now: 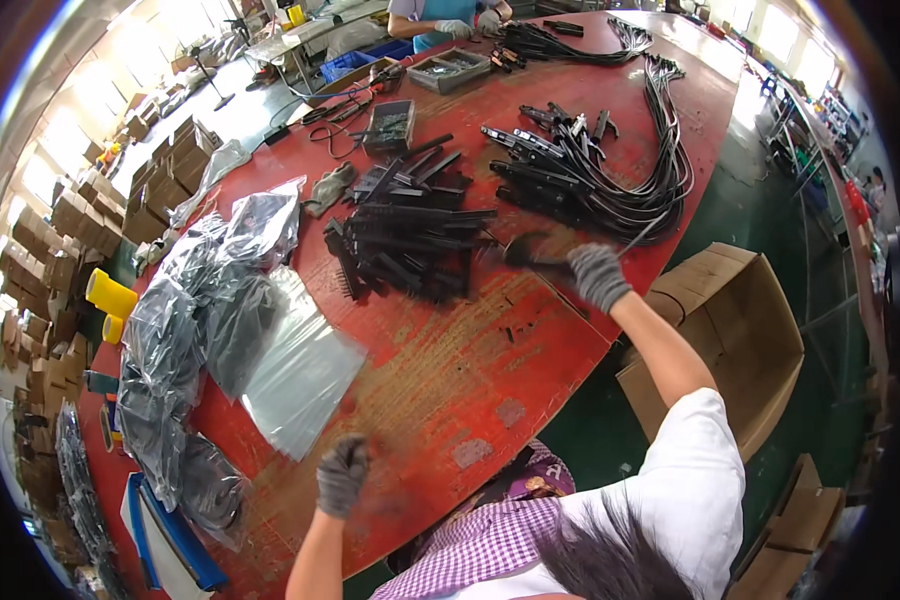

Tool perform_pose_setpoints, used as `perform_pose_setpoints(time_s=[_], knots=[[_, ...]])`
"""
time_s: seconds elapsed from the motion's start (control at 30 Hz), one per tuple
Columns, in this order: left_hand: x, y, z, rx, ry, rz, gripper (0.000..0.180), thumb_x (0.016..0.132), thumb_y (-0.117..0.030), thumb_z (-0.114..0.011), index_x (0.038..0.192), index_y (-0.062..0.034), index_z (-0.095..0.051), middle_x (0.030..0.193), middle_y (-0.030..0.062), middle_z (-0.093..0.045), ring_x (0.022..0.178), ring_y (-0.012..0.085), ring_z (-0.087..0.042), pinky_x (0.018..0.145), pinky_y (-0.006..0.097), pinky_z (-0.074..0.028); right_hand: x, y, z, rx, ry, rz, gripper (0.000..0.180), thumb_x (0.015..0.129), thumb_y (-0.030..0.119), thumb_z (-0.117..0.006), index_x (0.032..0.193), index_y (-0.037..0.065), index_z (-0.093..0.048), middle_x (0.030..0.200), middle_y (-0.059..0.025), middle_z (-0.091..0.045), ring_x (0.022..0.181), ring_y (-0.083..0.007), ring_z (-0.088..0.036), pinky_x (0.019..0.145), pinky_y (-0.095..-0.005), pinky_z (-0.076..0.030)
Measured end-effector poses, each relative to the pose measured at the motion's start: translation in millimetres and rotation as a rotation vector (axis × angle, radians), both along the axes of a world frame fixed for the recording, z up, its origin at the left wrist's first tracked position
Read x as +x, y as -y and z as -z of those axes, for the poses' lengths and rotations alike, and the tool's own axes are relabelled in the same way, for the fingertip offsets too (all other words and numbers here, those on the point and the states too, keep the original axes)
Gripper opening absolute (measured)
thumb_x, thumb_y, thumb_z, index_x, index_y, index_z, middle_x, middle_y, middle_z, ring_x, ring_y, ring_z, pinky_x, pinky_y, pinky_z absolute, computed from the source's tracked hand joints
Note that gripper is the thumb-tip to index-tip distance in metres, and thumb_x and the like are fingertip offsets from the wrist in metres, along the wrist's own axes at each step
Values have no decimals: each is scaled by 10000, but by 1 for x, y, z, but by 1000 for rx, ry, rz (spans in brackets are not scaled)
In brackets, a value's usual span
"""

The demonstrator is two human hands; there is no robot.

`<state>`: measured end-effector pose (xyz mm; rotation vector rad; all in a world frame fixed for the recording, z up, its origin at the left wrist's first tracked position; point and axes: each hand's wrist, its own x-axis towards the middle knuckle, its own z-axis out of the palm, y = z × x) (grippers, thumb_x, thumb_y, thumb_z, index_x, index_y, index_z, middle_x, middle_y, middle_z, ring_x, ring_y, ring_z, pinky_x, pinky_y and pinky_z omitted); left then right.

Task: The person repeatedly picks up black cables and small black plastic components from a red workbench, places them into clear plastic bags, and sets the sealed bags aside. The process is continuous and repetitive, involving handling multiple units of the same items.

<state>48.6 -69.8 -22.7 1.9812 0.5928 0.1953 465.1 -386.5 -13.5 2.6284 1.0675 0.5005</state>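
My right hand [599,276], in a grey knit glove, is closed on a black curved piece [532,250] smeared by motion. The piece is over the red table's right part, beside a pile of black comb-like plastic parts [410,235]. Behind it lies a bundle of black tool-like pieces [545,165] with long cords [675,165]. Near the front edge my left hand [342,477], also gloved, is curled into a fist above the table; whatever it may hold is hidden. Flat clear plastic bags [303,365] lie just beyond that hand.
Filled plastic bags [170,330] line the table's left side, near a blue-edged device [170,535]. A cardboard box [735,340] stands open by my right arm. Small-parts bins [390,127] sit further back. Across the table a gloved co-worker [455,25] handles parts.
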Motion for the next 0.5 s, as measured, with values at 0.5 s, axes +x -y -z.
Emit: perform_pose_setpoints(time_s=[0.5], knots=[[91, 36, -72, -655, -420, 665, 271, 874, -209, -550, 1086, -41, -566, 1053, 42, -605, 944, 168, -583, 800, 333, -481, -308, -158, 19, 632, -605, -1397, 407, 753, 276, -569, 1111, 91, -511, 1133, -124, -497, 1081, -300, -474, 969, -435, -353]])
